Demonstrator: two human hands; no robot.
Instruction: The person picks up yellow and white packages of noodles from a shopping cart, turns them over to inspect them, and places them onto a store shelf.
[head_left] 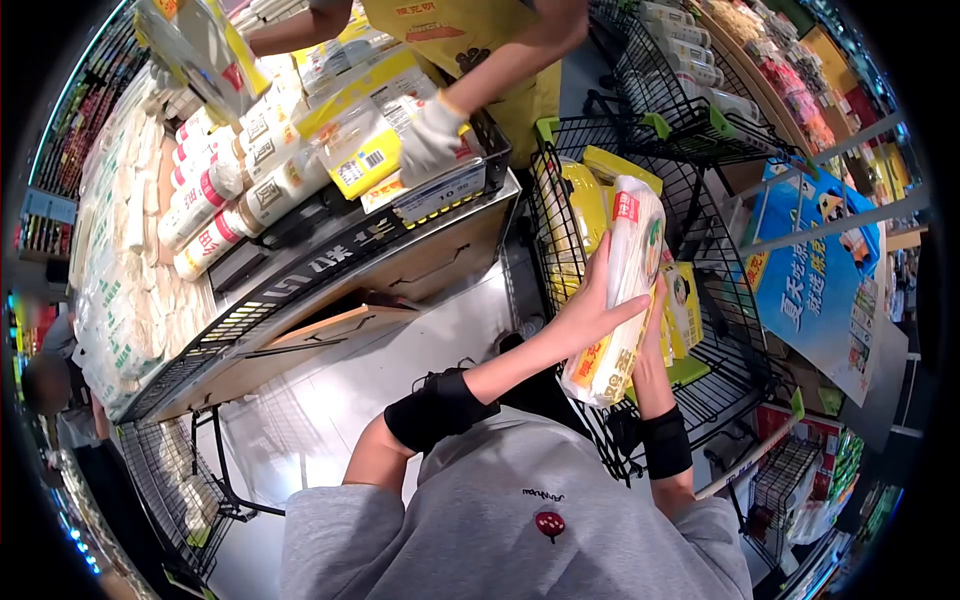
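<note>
A long white noodle package (632, 270) with a red label and yellow lower end is held upright at a slant between both hands. My left hand (600, 312) grips its left side, with the thumb across the front. Along its right edge is my right hand (652, 335), partly hidden behind the package. Beneath them stands a black wire shopping cart (715, 385) with green corners, holding yellow packages (684, 305). Both of my wrists wear black bands.
A display shelf (345, 245) with rolled noodle packages (285, 195) stands at the left. Across it, a person in a yellow apron (510, 95) handles packages with a gloved hand (432, 135). A second cart (700, 135) and a blue poster (815, 255) are at the right.
</note>
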